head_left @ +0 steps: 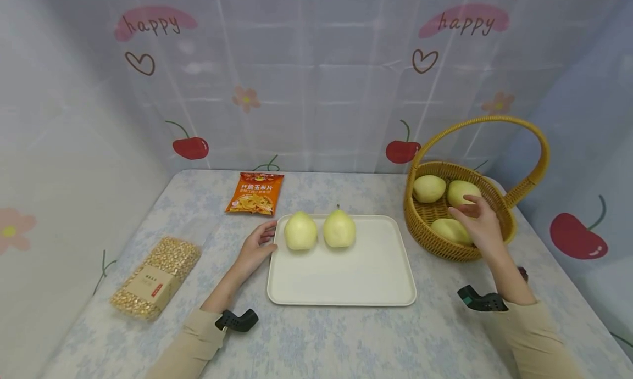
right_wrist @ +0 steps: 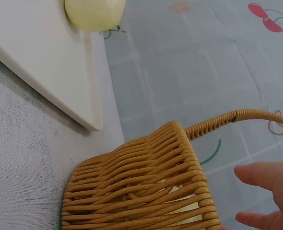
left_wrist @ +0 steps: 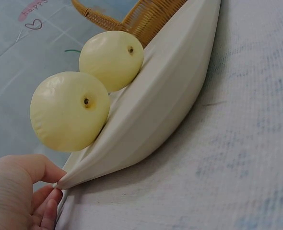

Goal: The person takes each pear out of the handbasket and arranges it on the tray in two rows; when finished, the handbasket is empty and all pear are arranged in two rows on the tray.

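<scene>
Over the wicker basket, which stands at two o'clock from the white tray, the right hand is spread and holds nothing. A fingertip-only hold could slip, I judge, because the nearest pear looks smooth and round. The right forearm, crossing the rim between four and five o'clock, might knock the basket, and the arched handle could catch a hurried withdrawal. At ten o'clock on the tray, the left hand pinches the rim; raising that edge could set the two tray pears rolling. From the right hand, the nearest pear lies at eleven o'clock, by the fingertips; I cannot tell whether they touch. Another pear sits at eight o'clock, and a third pear farther off at ten.
</scene>
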`<state>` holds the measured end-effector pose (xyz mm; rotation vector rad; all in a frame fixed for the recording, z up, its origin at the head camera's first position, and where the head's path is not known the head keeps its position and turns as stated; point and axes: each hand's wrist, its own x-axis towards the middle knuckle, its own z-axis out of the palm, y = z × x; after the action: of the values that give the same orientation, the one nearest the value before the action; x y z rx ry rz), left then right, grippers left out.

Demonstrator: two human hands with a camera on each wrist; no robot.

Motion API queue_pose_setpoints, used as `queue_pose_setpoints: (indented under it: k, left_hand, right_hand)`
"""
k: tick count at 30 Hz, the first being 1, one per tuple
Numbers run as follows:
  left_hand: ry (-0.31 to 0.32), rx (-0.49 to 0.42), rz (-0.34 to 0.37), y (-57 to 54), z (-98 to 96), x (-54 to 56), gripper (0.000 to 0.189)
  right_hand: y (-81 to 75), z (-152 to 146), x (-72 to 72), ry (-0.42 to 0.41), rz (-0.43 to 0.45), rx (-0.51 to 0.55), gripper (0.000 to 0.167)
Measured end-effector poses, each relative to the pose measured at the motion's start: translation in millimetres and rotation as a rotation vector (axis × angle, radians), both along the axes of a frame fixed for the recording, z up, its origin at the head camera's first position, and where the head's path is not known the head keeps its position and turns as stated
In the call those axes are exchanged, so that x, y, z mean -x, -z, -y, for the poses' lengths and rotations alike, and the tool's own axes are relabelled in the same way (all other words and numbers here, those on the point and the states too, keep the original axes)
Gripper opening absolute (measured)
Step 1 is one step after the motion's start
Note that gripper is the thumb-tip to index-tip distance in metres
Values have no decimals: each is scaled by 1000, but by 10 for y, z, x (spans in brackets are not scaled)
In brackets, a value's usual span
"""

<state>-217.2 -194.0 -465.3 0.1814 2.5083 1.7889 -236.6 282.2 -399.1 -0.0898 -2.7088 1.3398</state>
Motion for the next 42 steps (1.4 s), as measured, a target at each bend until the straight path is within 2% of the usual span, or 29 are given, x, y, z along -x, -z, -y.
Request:
queue_pose_setpoints:
  k: [11,18,22,28,34,42]
  left_hand:
    - [-12,4,27,42,-24,4,57]
    - [-3,9,8,18,-6,-9,57]
    - [6,9,-4,-4,-1,-13,57]
    - [-1,13,5,-20,0,-7,57]
    - [-4,6,15,-9,-1,3,57]
    - [-1,6,7,-10,-2,3,56]
  right_hand:
    - [62,-49,-24,-24,18,-20,76]
    - [59,-52,3,-67,98,-35,82]
    - [31,-58,19,-112,155,-68,88]
    - [-7,-73,39,-224,243,-135,95]
    - [15,-87,51,-259,199,-216,91]
    - [76,-74,70,-314,77,-179,77]
